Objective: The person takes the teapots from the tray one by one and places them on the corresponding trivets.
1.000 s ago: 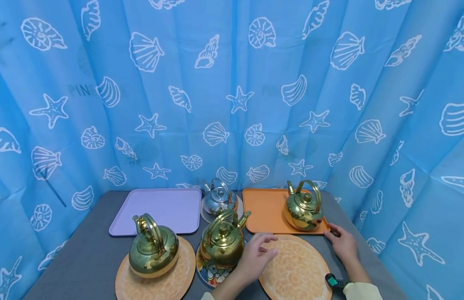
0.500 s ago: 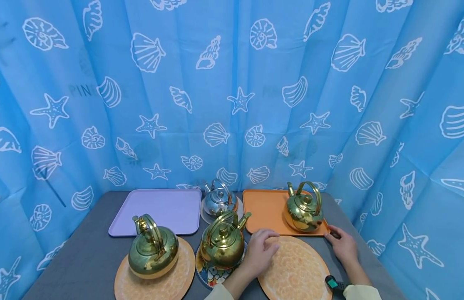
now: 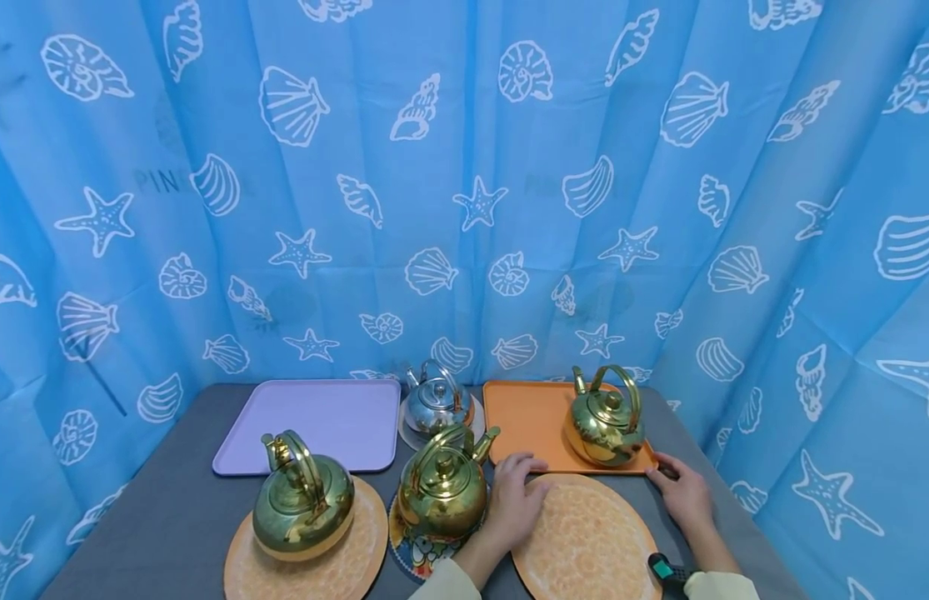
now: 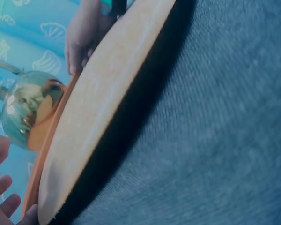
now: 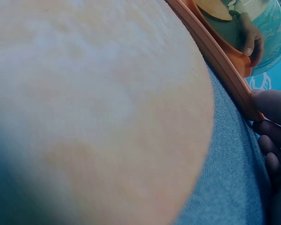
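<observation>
An orange tray (image 3: 530, 421) lies at the back right, and a gold kettle (image 3: 606, 427) stands on its right half. My right hand (image 3: 685, 496) is at the tray's front right corner. In the right wrist view the right hand (image 5: 274, 136) has its thumb on the rim and its fingers curled below, pinching the corner. My left hand (image 3: 515, 502) reaches to the tray's front edge, fingertips right at the rim and loosely spread. Between the hands is a round tan placemat (image 3: 587, 542), its far side close to the tray.
Another gold kettle (image 3: 443, 492) stands on a patterned round mat (image 3: 419, 557) beside my left hand. A third gold kettle (image 3: 302, 504) is on a tan placemat (image 3: 359, 550). Behind them are a silver kettle (image 3: 437, 406), a purple tray (image 3: 307, 425) and a blue curtain (image 3: 464, 208).
My left hand has moved from over the round placemat, forward and slightly left, to the orange tray's front edge. The right hand stays at the tray's corner.
</observation>
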Demonstrator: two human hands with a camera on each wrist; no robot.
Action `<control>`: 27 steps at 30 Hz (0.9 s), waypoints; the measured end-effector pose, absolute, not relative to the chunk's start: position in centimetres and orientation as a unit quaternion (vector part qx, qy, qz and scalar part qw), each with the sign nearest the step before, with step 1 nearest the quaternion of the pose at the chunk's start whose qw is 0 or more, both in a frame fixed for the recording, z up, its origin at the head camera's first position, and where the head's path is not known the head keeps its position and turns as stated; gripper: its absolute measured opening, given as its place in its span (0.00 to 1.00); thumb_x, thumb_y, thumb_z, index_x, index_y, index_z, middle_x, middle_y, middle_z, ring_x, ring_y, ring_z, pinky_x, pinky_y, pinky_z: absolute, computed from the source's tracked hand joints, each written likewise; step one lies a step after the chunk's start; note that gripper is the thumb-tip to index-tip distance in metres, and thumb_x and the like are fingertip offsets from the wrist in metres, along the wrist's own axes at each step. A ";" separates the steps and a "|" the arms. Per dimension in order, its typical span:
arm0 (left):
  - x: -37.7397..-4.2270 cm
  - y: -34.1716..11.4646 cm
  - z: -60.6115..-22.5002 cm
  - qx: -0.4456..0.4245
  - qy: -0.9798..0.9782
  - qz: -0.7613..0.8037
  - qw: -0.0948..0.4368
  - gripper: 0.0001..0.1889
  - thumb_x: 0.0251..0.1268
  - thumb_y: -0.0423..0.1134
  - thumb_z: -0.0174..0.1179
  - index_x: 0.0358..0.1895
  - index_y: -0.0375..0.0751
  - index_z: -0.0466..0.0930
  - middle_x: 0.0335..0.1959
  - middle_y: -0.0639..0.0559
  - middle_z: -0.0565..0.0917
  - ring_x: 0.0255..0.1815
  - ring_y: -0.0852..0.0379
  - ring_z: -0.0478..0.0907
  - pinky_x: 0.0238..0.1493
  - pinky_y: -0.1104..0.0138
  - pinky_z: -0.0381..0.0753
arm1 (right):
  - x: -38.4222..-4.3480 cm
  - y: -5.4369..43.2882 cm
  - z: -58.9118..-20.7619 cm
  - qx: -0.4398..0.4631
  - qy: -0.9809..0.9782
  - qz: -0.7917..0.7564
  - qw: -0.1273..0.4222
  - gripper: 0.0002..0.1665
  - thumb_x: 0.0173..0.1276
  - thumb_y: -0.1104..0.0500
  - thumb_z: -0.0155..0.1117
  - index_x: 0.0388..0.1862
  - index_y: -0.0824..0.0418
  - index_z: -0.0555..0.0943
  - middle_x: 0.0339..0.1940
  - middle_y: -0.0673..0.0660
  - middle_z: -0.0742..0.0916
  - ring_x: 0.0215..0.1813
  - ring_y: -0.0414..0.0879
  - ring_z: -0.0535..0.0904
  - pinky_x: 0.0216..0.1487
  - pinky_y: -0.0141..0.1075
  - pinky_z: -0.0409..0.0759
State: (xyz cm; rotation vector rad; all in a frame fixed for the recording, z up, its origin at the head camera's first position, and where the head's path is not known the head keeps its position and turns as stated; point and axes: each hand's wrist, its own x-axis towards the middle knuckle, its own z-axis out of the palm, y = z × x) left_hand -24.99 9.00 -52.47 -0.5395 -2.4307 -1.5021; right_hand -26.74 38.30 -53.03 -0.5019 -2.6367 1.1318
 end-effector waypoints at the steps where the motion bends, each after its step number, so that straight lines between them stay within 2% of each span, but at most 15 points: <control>1: -25.1 9.0 -52.6 -0.181 -0.830 -0.514 0.118 0.11 0.65 0.35 0.62 0.50 0.44 0.83 0.58 0.45 0.76 0.63 0.47 0.67 0.60 0.50 0.69 | -26.7 38.3 -53.0 -0.171 -0.899 0.387 0.115 0.28 0.73 0.56 0.59 0.65 0.72 0.71 0.62 0.74 0.75 0.62 0.68 0.69 0.61 0.61 0.64; 10: -25.6 8.9 -53.2 -0.172 -0.828 -0.522 0.107 0.14 0.67 0.35 0.60 0.54 0.41 0.81 0.60 0.44 0.74 0.64 0.45 0.66 0.60 0.48 0.68 | -26.8 38.1 -53.2 -0.169 -0.897 0.390 0.119 0.28 0.72 0.56 0.60 0.64 0.72 0.72 0.61 0.74 0.75 0.61 0.67 0.70 0.60 0.60 0.65; 17: -26.0 8.9 -53.9 -0.168 -0.834 -0.508 0.134 0.15 0.65 0.35 0.62 0.53 0.38 0.81 0.57 0.42 0.76 0.60 0.44 0.69 0.59 0.49 0.68 | -26.6 38.2 -53.1 -0.178 -0.895 0.392 0.114 0.28 0.72 0.55 0.59 0.64 0.71 0.71 0.62 0.74 0.75 0.62 0.67 0.69 0.61 0.61 0.64; 27: -26.2 9.2 -53.9 -0.134 -0.855 -0.482 0.132 0.13 0.65 0.36 0.63 0.51 0.39 0.83 0.47 0.51 0.79 0.54 0.49 0.72 0.55 0.55 0.72 | -26.9 38.5 -53.4 -0.171 -0.899 0.387 0.116 0.28 0.72 0.56 0.59 0.64 0.71 0.71 0.62 0.74 0.75 0.62 0.68 0.68 0.61 0.61 0.64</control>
